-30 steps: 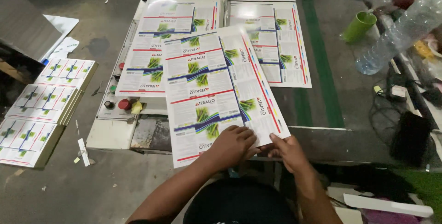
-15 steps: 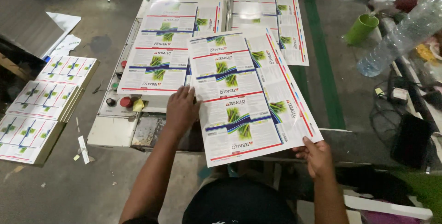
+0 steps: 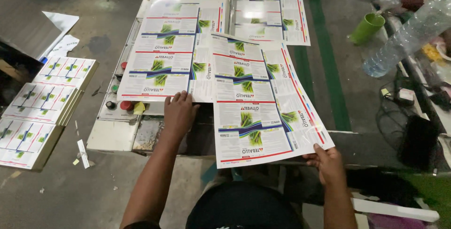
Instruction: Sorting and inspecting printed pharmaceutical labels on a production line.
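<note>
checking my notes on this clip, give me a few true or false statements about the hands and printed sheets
1. The right hand grips the lower right corner of a printed sheet. True.
2. The left hand holds the green cup. False: it rests at the lower edge of the sheet stack on the machine.
3. A clear plastic bottle lies at the right. True.
4. The floor stacks are plain blank paper. False: they are printed.

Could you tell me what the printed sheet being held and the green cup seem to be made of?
The printed sheet, held at its corner by the right hand, looks like glossy coated paper or thin card: it catches glare and bends gently. The green cup looks like matte plastic, judging by its even, solid colour, though that is less certain.
</note>
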